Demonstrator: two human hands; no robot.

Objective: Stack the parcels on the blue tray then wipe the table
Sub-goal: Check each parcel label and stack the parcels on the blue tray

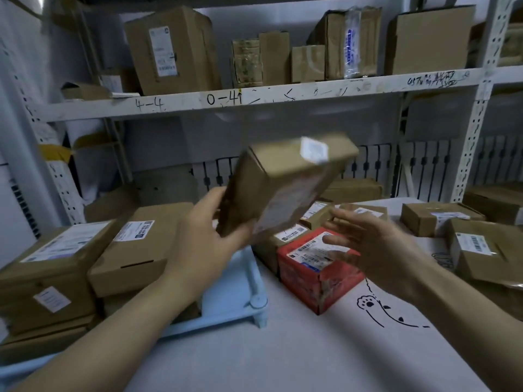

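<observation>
**Brown parcel held aloft over the blue tray**

A brown cardboard parcel (pixel 285 190) is held tilted in the air by the left hand (pixel 206 236), above the inner corner of the blue tray (pixel 249 290). The parcel is blurred; a white label is seen near its upper end. The left fingers (pixel 240 236) are curled under the parcel's lower end, with the thumb laid against its near side, so the parcel is grasped by this hand alone.

The right hand (pixel 365 247) is raised just beside the parcel, apart from it. Its fingers (pixel 339 239) are spread and released, and nothing is held in them.

On the blue tray, at the left, several brown parcels (pixel 135 247) are stacked side by side and in layers, each with a white label on top. Beside the tray's rim a red box (pixel 317 275) with a shipping label is set on the table (pixel 283 357), under the right hand. A line drawing with a paw is seen on the pale table covering. More brown parcels (pixel 441 219) lie on the table at the right and behind the red box. At the back, a white metal shelf (pixel 254 100) marked with handwritten numbers is loaded with cardboard boxes (pixel 169 49).
</observation>
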